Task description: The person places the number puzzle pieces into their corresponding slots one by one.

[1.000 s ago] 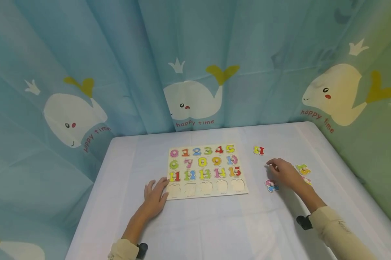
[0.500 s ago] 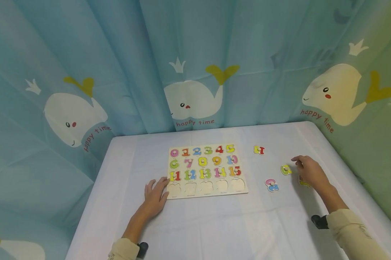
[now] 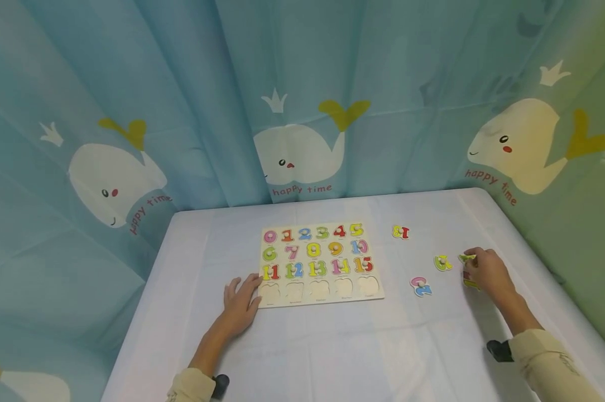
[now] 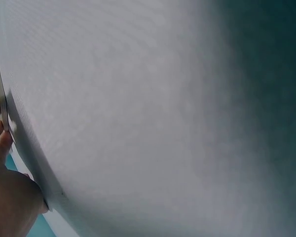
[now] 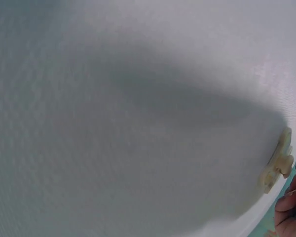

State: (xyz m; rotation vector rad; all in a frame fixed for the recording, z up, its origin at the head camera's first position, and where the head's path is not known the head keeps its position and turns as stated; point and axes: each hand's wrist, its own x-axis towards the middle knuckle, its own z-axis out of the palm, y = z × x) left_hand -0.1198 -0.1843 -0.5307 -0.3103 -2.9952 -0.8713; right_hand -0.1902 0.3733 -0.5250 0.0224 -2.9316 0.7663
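Observation:
A wooden number puzzle board (image 3: pixel 302 303) lies at the middle of the table, its upper three rows filled and its bottom row of recesses bare. My left hand (image 3: pixel 239 306) rests at the board's left edge, fingertips on it, as the left wrist view also shows. At the right, my right hand (image 3: pixel 490 274) pinches a green number puzzle piece (image 3: pixel 465 258), partly hidden by the fingers. Just below those fingers lies another number piece (image 3: pixel 471 285), mostly covered. In the right wrist view, a knobbed piece (image 5: pixel 274 170) sits beside the curled fingers (image 5: pixel 287 202).
Loose on the table are a yellow and red 18 piece (image 3: pixel 400 232), a green and yellow piece (image 3: pixel 442 263) and a pink and blue piece (image 3: pixel 421 286). A white cloth covers the table (image 3: pixel 332 352); a blue whale-print curtain (image 3: pixel 197 167) stands behind it.
My right hand has moved rightward from between the loose pieces to the green piece at the far right and pinched it. My left hand stays at the board.

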